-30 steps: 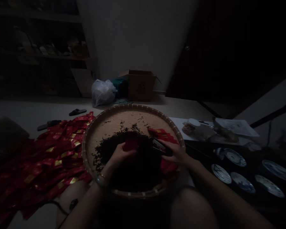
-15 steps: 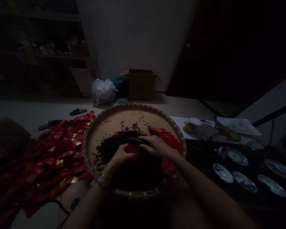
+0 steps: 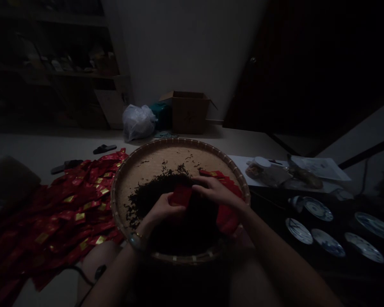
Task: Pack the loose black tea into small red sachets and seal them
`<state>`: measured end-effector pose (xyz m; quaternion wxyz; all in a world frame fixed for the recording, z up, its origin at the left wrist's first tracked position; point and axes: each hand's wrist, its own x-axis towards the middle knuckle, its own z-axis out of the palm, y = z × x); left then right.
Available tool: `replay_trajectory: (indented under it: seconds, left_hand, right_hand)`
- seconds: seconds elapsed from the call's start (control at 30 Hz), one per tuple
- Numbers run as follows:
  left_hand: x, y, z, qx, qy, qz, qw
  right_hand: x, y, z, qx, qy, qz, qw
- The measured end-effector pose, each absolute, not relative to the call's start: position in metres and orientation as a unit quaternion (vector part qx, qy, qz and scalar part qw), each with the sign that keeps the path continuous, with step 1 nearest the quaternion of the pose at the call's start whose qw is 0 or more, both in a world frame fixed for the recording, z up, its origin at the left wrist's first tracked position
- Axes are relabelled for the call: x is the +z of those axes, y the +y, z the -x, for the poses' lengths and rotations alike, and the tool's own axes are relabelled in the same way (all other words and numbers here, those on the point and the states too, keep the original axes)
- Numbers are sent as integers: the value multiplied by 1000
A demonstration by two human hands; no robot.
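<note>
A small red packet (image 3: 182, 196) is held in my left hand (image 3: 163, 209), thumb on its near side, above a dark heap of loose tea leaves (image 3: 150, 192). My right hand (image 3: 213, 192) hovers just right of the packet, back upward, its fingers bent and closed. Whatever it holds is lost in the dark. The leaves lie in a round woven bamboo tray (image 3: 153, 155) in front of me. Along the tray's right side, partly behind my right forearm, several flat red packets (image 3: 228, 213) overlap.
Many red packets with gold labels (image 3: 80, 216) are piled on the floor at left, near dark slippers (image 3: 104, 149). Blue-and-white dishes (image 3: 328, 243) stand on a dark surface at right. A cardboard box (image 3: 190, 113) and a white plastic bag (image 3: 139, 122) sit by the wall.
The dark flat tool under my right hand's fingers has gone from sight. My right hand has shifted slightly right, and more of the red packet in my left hand shows.
</note>
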<state>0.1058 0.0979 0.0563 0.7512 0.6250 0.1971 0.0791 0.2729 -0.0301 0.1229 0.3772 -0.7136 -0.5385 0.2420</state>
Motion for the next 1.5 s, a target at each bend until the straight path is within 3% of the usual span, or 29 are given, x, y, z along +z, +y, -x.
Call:
replay_trajectory:
  seconds: [0.1,0.3,0.5,0.63,0.87,1.03,1.27,1.5]
  left_hand:
    - [57,97,-106,85,199,-620,754]
    - [57,95,-107,77,201,-631,745]
    - [55,96,-106,79,199,-641,737]
    - [53,96,-106,74,197,-634,744]
    - [59,95,-106,72,198,-636,742]
    - [62,96,-110,142,211,-625,738]
    - [62,94,-111,184,238,-592,748]
    - [57,101,-112,262,264,-585,721]
  right_hand:
    - [130,-36,-276,270,-518,694,420]
    - [125,-31,-262,203,-591,712,321]
    - [123,-26,-261,218,-569,734,301]
    - [125,-29,-262,249,-579,709,318]
    - [120,-27,-258,196,-571,721,341]
    - [117,-28,-254,172,-588,715,338]
    - [112,-30,-244,47,-639,724,256]
    - [102,-38,-254,28,-654,684,322]
